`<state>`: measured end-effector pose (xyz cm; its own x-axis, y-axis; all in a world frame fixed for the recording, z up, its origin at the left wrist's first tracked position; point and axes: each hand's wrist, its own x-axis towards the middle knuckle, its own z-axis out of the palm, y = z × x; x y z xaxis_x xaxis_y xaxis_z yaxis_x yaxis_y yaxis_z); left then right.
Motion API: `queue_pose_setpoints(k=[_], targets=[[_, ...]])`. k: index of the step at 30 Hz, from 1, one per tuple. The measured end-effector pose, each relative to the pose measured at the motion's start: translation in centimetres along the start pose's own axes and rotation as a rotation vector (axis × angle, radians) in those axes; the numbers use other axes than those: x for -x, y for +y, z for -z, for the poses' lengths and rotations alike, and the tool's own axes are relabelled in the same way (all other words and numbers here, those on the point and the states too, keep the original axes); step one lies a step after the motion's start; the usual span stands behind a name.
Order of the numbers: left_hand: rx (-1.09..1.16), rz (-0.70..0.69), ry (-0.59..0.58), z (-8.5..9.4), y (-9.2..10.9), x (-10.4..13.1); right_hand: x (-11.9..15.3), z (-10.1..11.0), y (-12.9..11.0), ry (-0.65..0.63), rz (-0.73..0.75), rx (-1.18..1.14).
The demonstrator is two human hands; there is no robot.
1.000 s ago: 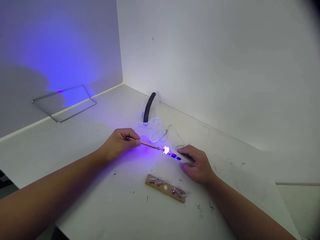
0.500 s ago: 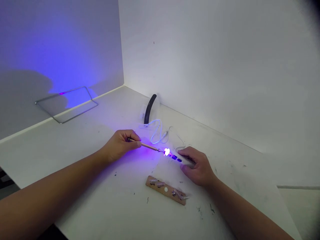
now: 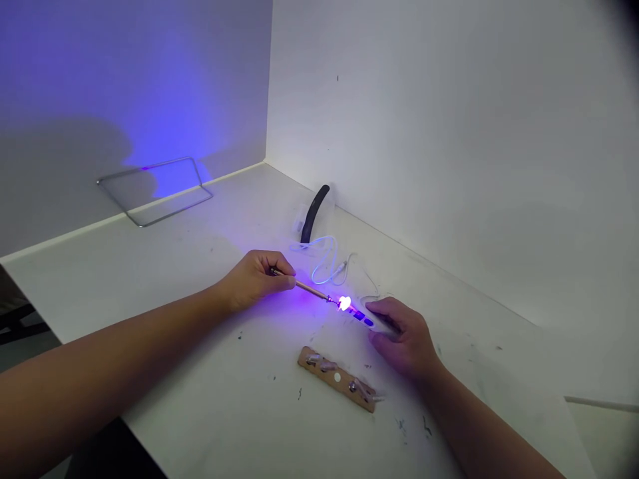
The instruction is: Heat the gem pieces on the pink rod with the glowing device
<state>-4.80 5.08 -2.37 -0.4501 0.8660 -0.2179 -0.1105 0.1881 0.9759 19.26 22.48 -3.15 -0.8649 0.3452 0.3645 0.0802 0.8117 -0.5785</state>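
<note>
My left hand [image 3: 264,276] pinches a thin copper-coloured metal rod [image 3: 310,290], tilted down to the right. At the rod's tip is a small piece [image 3: 344,303] washed out by bright violet light; its shape is hard to make out. Wrapped in my right hand [image 3: 403,332] is a white handheld UV lamp [image 3: 382,324], switched on, its lit end close to the rod's tip. Whether lamp and piece touch, I cannot tell. Below them lies a brown strip [image 3: 319,374] bearing several clear, nail-tip-like pieces [image 3: 360,389] and a white dot.
A white cable [image 3: 319,274] loops behind the lamp on the white table [image 3: 224,399]. Farther back stands a curved black piece [image 3: 314,214] near the wall. A thin metal wire frame [image 3: 174,215] leans against the left wall. Violet light falls on that wall [image 3: 164,100].
The view has shifted, so the whole scene sits a little farther right. Both hands keep the same hold, and the lamp stays lit at the rod's tip.
</note>
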Motion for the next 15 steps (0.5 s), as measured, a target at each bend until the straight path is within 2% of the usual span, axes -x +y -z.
queue_pose_setpoints(k=[15], targets=[[-0.073,-0.051,-0.007,0.00,0.44,0.12,0.01,0.03,0.15,-0.012,-0.002,0.001]])
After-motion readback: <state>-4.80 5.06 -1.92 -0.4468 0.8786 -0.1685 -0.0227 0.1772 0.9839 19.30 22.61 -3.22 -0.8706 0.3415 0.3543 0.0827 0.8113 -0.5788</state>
